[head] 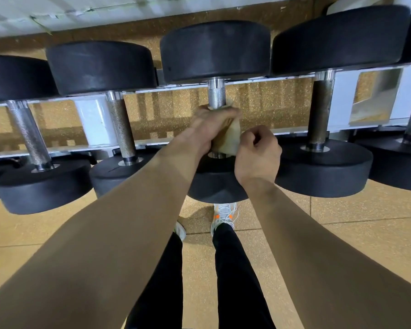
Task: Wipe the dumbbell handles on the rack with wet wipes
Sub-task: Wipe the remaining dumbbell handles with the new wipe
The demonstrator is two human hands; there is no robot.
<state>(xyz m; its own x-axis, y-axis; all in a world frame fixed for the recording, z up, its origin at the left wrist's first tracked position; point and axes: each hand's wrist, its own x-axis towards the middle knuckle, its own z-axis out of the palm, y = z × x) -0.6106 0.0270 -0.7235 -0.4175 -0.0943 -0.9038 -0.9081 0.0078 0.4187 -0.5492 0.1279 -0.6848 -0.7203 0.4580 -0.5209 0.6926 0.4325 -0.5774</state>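
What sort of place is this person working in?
Most likely a gym's weights area: black round-headed dumbbells with steel handles rest on a white metal rack above speckled tan floor tiles.

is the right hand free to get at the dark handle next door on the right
Probably yes: the dark handle stands bare just beside the right hand, nothing between them. That hand would first have to release the wipe it seems to pinch.

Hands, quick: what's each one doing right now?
Left hand: grips the wipe around the handle.
Right hand: curled, pinching the wipe's edge.
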